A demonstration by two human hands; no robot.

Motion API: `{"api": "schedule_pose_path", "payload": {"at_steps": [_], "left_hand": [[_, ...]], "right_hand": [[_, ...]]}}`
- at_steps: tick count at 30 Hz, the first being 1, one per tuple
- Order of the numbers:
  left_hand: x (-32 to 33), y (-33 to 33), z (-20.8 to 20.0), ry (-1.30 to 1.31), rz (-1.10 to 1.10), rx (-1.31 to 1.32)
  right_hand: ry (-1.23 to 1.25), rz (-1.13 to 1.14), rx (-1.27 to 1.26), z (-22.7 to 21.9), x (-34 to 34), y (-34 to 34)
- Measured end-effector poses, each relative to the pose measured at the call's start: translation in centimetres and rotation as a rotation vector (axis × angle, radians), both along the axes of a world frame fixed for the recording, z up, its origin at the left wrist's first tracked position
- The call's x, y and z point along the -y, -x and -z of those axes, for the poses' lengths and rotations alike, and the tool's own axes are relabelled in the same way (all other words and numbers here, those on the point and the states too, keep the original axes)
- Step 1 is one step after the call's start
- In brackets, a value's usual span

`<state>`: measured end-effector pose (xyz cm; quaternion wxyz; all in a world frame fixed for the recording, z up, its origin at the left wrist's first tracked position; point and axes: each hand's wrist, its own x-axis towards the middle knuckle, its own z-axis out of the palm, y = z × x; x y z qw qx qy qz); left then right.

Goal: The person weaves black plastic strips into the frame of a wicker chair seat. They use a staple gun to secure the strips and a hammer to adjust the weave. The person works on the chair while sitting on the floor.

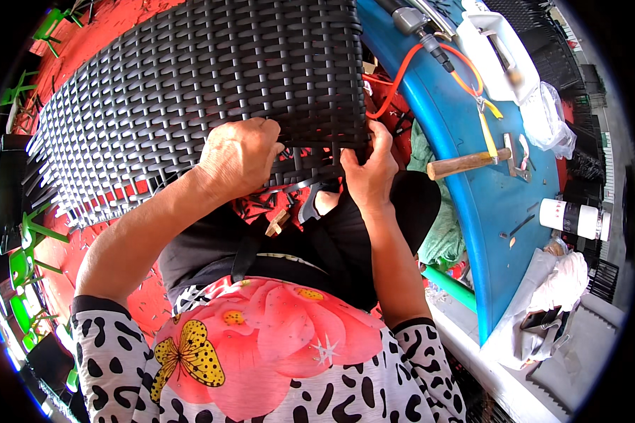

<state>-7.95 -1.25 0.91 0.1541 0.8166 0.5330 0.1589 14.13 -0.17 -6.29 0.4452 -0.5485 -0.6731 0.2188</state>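
Note:
A large black woven rattan panel (pixel 190 77) lies tilted across my lap and over the red floor. My left hand (pixel 238 156) is closed at the panel's near edge, pinching loose black strips there. My right hand (pixel 368 168) grips the same edge a little to the right, fingers curled over the weave. Below the hands, a small wooden-handled tool (pixel 276 223) and a dark cutter (pixel 309 209) rest on my black apron.
A blue table (pixel 497 211) curves along the right, carrying a wooden-handled hammer (pixel 473 162), an orange air hose (pixel 402 74), a white container (pixel 497 53), a white can (pixel 575 218) and rags. Green chairs (pixel 28 247) stand at the left on the red floor.

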Motion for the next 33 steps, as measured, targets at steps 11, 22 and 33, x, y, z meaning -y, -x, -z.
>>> {"api": "schedule_pose_path", "payload": {"at_steps": [11, 22, 33], "left_hand": [[0.4, 0.2, 0.5, -0.043, -0.006, 0.028], [4.3, 4.2, -4.1, -0.037, 0.075, 0.047], [13.8, 11.6, -7.6, -0.103, 0.135, 0.078]], "right_hand": [[0.313, -0.206, -0.642, -1.6, 0.4, -2.4], [-0.319, -0.567, 0.4, -9.1, 2.8, 8.7], [-0.085, -0.846, 0.44, -13.4, 5.0, 0.8]]}}
